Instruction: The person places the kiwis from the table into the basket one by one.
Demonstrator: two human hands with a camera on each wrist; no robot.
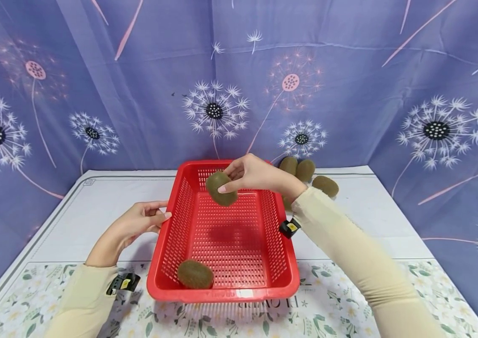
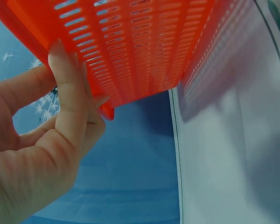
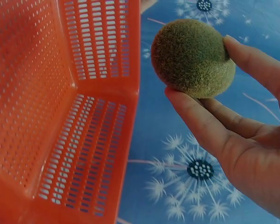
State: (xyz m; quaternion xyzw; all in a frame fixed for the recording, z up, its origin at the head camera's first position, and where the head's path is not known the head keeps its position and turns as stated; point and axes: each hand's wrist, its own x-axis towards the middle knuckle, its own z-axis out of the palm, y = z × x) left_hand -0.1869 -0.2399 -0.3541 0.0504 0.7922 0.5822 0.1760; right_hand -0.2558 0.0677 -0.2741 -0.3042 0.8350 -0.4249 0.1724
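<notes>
A brown, fuzzy kiwi (image 1: 221, 188) is pinched between the thumb and fingers of my right hand (image 1: 253, 174), held up over the far part of the red plastic basket (image 1: 223, 295). The right wrist view shows the same kiwi (image 3: 193, 58) whole, its skin hairy. My left hand (image 1: 137, 223) grips the basket's left rim between thumb and fingers, as the left wrist view shows at the perforated wall (image 2: 130, 51). Inside the basket, a second kiwi (image 1: 195, 274) lies in the near left corner.
Right of the basket, several kiwis (image 1: 305, 170) lie on the table, partly hidden behind my right wrist and forearm. A floral cloth (image 1: 327, 300) covers the near table. Behind the table hangs a purple curtain (image 1: 158, 94) with dandelion prints.
</notes>
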